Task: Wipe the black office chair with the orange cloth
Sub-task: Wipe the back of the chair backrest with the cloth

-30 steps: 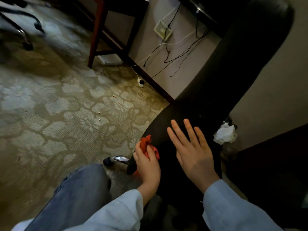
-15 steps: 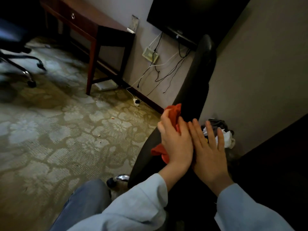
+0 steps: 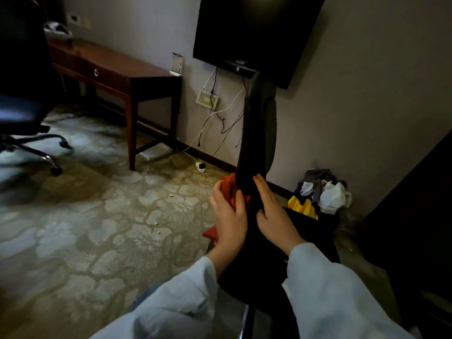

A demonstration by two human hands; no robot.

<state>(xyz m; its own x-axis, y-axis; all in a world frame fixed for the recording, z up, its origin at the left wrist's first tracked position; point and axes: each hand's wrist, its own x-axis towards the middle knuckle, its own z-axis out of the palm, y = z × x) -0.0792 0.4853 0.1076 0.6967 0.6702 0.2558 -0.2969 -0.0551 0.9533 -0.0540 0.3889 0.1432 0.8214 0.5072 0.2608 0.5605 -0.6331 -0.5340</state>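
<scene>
Two hands flank the black office chair (image 3: 259, 130), whose back is turned edge-on to the camera so that it reads as a tall, narrow, dark slab rising from between the wrists up to the lower edge of a wall-mounted television (image 3: 256, 33). Its surface looks smooth and faintly glossy, with a paler sheen down the right side. The left hand (image 3: 228, 216) has its fingers (image 3: 217, 194) curled round the orange cloth (image 3: 230, 185) and holds it against the left face of the chair back. The cloth is bunched, with one crumpled fold showing above the knuckles and another hanging below the palm. The right hand (image 3: 274, 216) lies on the opposite face, its fingers straight and close together, pointing upward, holding nothing. Both forearms wear pale blue sleeves (image 3: 330, 289). A patterned carpet (image 3: 97, 216) covers the floor, and a dark wooden desk (image 3: 117, 69) stands against the wall at the left. Loose cables (image 3: 220, 118) dangle below the television, and a heap of clothes and bags (image 3: 322, 192) sits in the corner to the right of the chair. Another wheeled chair (image 3: 22, 94) is at the far left.
</scene>
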